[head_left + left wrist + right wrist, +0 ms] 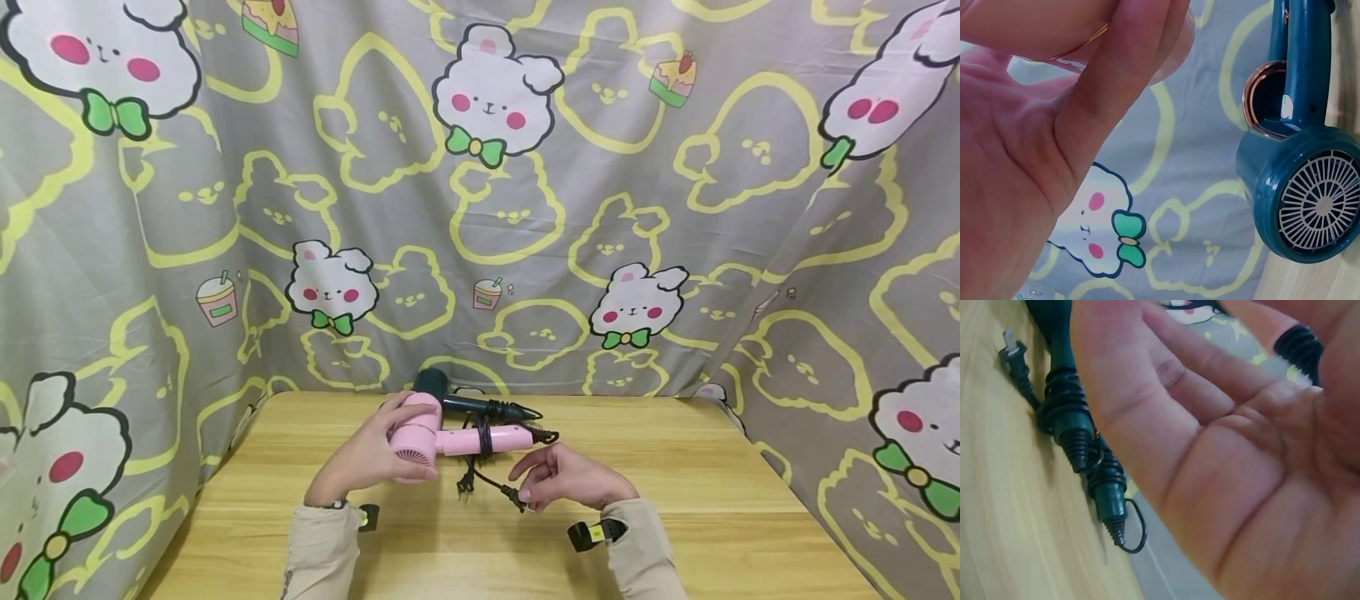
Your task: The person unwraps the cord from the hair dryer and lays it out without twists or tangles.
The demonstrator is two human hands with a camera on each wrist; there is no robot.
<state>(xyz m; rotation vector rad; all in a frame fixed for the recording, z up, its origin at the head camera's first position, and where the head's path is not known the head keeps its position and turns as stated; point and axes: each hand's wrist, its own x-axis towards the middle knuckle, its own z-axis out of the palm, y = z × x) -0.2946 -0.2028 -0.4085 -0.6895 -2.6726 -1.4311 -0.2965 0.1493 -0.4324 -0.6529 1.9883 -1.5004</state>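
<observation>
A pink hair dryer (415, 437) is held by its head in my left hand (363, 457), thumb in front and fingers over the top. Black cord wraps its handle (510, 438), which points right. My right hand (566, 477) pinches the black plug (516, 497) at the end of a short loose length of cord. The left wrist view shows part of the left hand (1029, 144) close up around the dryer's pink body (1035, 25). In the right wrist view the palm of the right hand (1229, 469) fills much of the picture, and its fingertips are hidden.
A dark green hair dryer (1300, 194) with a pale round grille lies on the wooden table (750, 517) behind the pink one. Two green handle ends wound with black cord (1069, 412) show side by side. Another two-prong plug (1013, 359) is near them. Patterned curtains (495, 208) surround the table.
</observation>
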